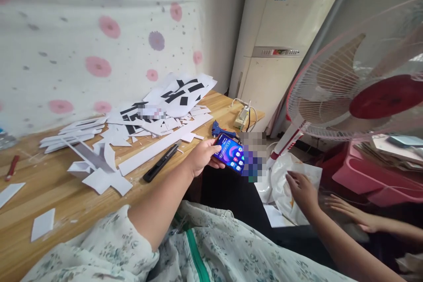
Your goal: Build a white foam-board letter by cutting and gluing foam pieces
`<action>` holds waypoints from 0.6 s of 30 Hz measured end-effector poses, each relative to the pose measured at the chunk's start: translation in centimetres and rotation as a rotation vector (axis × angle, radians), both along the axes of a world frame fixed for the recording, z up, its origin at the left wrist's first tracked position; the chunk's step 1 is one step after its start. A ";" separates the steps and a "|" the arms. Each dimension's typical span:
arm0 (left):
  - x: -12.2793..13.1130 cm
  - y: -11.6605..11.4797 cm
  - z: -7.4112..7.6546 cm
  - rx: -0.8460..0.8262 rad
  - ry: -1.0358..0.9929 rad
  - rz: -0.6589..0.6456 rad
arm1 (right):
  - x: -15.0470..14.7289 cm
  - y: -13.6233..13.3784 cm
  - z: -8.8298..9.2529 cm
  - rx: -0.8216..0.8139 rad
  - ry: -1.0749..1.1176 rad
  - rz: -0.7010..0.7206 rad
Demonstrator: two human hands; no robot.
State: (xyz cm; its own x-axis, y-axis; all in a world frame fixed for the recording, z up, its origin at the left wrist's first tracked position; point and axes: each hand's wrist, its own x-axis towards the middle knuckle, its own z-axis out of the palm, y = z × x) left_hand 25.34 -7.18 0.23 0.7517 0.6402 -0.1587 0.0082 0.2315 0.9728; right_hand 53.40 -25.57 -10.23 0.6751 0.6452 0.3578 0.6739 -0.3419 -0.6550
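My left hand (202, 157) reaches out over the edge of the wooden table (66, 202) and grips a smartphone (231, 153) with a lit screen; the thumb rests on the glass. My right hand (301, 190) is lower on the right. Its fingers lie spread on a white plastic bag (280, 180) near the floor and hold nothing. Another person's hand (348, 212) lies flat just right of mine, coming in from the right edge.
White paper and board cuttings (158, 114) with black characters cover the table. A black utility knife (161, 163), a blue glue gun (220, 129) and a power strip (242, 118) lie close to the phone. On the right stand a fan (360, 92) and a red basket (370, 176).
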 end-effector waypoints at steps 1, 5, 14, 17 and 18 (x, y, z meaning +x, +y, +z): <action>-0.7 0.4 0.0 0.005 0.010 0.013 | -1.1 1.5 0.5 0.018 -0.007 0.071; -3.0 1.5 0.4 0.029 0.051 0.064 | -7.9 7.6 4.6 0.064 -0.060 0.484; -5.8 1.5 0.3 0.127 0.097 0.345 | -15.7 14.9 7.6 -0.295 -0.278 0.575; -7.3 0.1 -0.1 0.277 0.114 0.350 | -12.6 19.6 9.2 -0.402 -0.250 0.430; -8.0 -0.5 -0.1 0.310 0.101 0.271 | -11.5 21.5 9.9 -0.428 -0.247 0.386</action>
State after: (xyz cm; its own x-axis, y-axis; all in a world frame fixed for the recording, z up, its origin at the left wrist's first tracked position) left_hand 17.33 -7.69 0.15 0.5398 0.8417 0.0083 0.0860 -0.0650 0.9942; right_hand 41.90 -4.04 -0.33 0.2952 0.9465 0.1301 0.9153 -0.2411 -0.3228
